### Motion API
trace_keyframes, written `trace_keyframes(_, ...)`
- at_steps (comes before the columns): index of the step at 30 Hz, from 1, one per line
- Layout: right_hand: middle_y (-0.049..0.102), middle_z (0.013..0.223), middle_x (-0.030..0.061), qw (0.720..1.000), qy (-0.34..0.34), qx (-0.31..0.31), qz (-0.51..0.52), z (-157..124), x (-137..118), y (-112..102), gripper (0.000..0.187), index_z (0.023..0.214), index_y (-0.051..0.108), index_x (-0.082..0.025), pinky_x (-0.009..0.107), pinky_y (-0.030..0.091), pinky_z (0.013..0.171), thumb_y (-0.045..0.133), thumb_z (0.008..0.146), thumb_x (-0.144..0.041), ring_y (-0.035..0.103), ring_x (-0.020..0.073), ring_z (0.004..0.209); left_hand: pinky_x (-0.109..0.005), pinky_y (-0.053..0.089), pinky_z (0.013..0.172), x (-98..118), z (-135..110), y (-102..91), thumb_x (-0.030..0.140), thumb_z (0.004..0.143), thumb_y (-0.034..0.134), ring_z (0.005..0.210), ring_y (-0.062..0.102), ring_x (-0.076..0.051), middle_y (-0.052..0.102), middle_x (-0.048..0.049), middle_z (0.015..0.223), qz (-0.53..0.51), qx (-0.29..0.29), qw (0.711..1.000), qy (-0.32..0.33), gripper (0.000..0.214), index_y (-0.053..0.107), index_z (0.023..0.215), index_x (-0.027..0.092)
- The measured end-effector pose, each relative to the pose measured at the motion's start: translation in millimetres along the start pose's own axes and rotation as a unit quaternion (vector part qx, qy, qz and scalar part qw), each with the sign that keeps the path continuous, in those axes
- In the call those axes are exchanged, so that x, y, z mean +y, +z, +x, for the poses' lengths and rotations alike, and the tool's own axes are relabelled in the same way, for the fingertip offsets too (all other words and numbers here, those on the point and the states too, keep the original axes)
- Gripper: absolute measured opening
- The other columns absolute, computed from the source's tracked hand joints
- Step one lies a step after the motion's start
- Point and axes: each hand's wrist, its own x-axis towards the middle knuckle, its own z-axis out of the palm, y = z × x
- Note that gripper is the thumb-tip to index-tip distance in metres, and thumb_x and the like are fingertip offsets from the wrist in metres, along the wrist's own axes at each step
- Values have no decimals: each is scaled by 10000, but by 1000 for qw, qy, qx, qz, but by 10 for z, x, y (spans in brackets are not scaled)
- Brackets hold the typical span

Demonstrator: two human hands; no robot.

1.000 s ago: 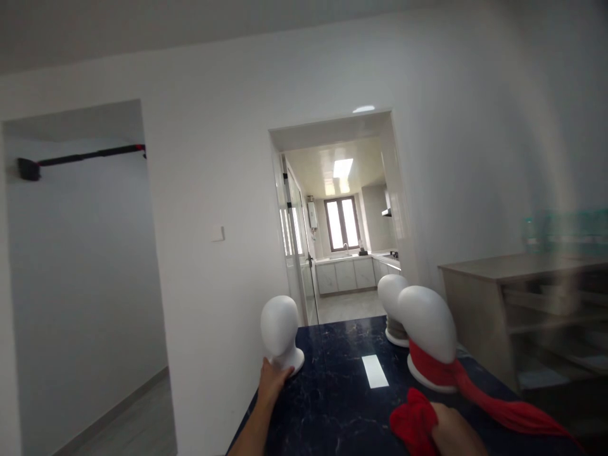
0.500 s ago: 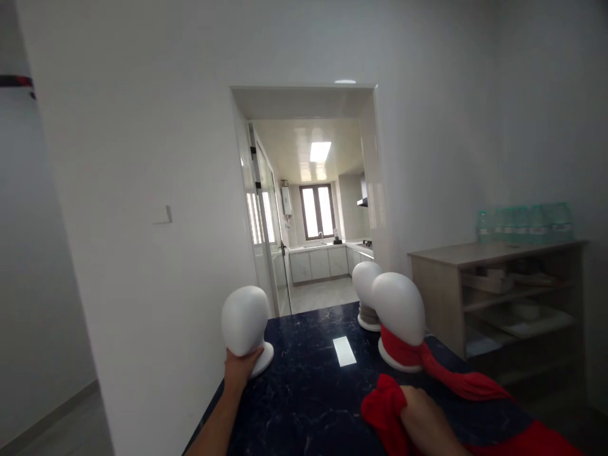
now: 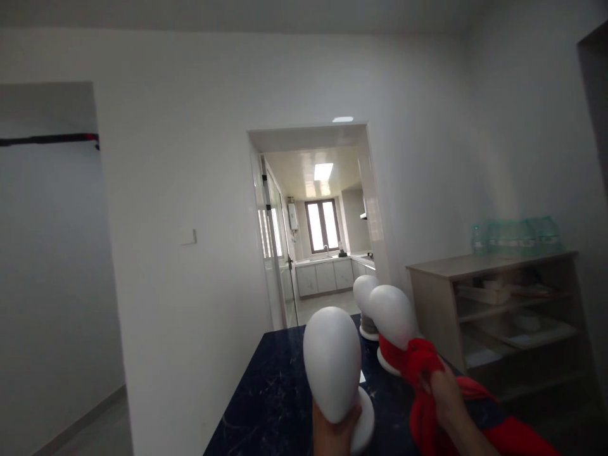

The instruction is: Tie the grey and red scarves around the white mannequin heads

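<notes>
My left hand (image 3: 332,430) is wrapped round the neck of a white mannequin head (image 3: 331,361), whose round base (image 3: 365,421) shows at its right. The head stands tilted near me; part of its neck is hidden behind my fingers. On the right, my right hand (image 3: 441,386) grips a bunched red scarf (image 3: 422,361), a length of it hanging down below. Just beyond that hand is a second white mannequin head (image 3: 392,313) with red cloth round its neck. More red cloth (image 3: 517,437) lies at the lower right.
A third white head (image 3: 365,292) with a grey-brown neck stands at the back of the dark blue marbled table (image 3: 266,386). Right of the table is a wooden shelf unit (image 3: 432,297) carrying green-tinted bottles (image 3: 517,237). A doorway behind opens onto a kitchen.
My left hand has brought the mannequin head rightward and closer to me. My right hand has lifted the bunched scarf up and to the right, nearer the second head. The view has tilted up.
</notes>
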Motion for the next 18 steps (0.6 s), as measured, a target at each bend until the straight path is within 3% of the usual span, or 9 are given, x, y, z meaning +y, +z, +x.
trace_keyframes(3, 546, 486, -63, 1000, -5, -17, -13, -101, -360, 9, 252, 711, 599, -218, 213, 332, 428, 748, 747, -416, 400, 82, 419, -521, 573, 1074, -19, -184, 72, 474, 568, 903, 1244, 704, -423, 749, -182, 1317, 7, 31, 999, 12, 899, 604, 1356, 161)
trace_keyframes(7, 451, 392, -88, 996, 2, -48, -69, -217, -705, -16, 298, 713, 635, -209, 223, 312, 402, 761, 743, -477, 333, 76, 361, -497, 570, 1068, 31, -288, 72, 446, 570, 869, 1222, 710, -412, 750, -185, 1287, 50, 64, 996, 43, 790, 663, 1270, 142)
trace_keyframes(12, 414, 354, -101, 979, 27, -134, -150, -322, -849, -122, 324, 795, 664, -203, 234, 314, 389, 726, 753, -519, 297, 78, 324, -460, 562, 1068, 90, -310, 41, 441, 629, 831, 1232, 706, -383, 744, -183, 1292, 88, 30, 995, 43, 755, 654, 1290, 121)
trace_keyframes(15, 451, 371, -100, 964, 42, -166, -203, -375, -938, -228, 365, 888, 680, -202, 229, 292, 370, 731, 726, -525, 296, 79, 314, -452, 504, 1159, 141, -297, -20, 329, 553, 837, 1346, 641, -399, 694, -214, 1401, 141, 21, 989, 26, 876, 603, 1368, 111)
trace_keyframes(18, 511, 397, -80, 936, 62, -227, -261, -438, -1085, -349, 389, 916, 701, -197, 229, 296, 357, 735, 734, -539, 304, 77, 305, -425, 437, 1226, 189, -372, -237, 215, 474, 808, 1454, 550, -412, 589, -292, 1519, 202, 18, 979, -22, 1024, 523, 1444, 53)
